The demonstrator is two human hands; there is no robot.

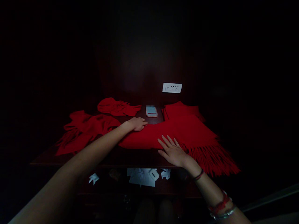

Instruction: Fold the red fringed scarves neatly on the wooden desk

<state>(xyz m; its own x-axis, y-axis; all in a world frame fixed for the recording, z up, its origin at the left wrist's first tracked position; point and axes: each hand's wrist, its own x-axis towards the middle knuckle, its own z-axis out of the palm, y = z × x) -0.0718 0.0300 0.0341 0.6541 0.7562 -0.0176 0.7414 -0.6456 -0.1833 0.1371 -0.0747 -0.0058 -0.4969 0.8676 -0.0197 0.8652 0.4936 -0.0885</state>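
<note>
A red fringed scarf (144, 137) lies across a dark tabletop, its middle stretch folded into a flat band. Toward the left it bunches up loosely, and at the right a wide layered part ends in long fringe (215, 158). My left hand (138, 123) rests on the far edge of the band, its fingers partly bent; whether they pinch the cloth I cannot make out. On the near side of the band my right hand (173, 152) lies palm down with fingers spread, pressing on the cloth.
A phone (151, 111) lies behind the scarf, and a crumpled red cloth (116, 107) sits at the back left. On the dark wall is a white socket plate (172, 87). Below the tabletop, a shelf holds paper (137, 178), a white earphone case (153, 174) and crumpled tissue (165, 174).
</note>
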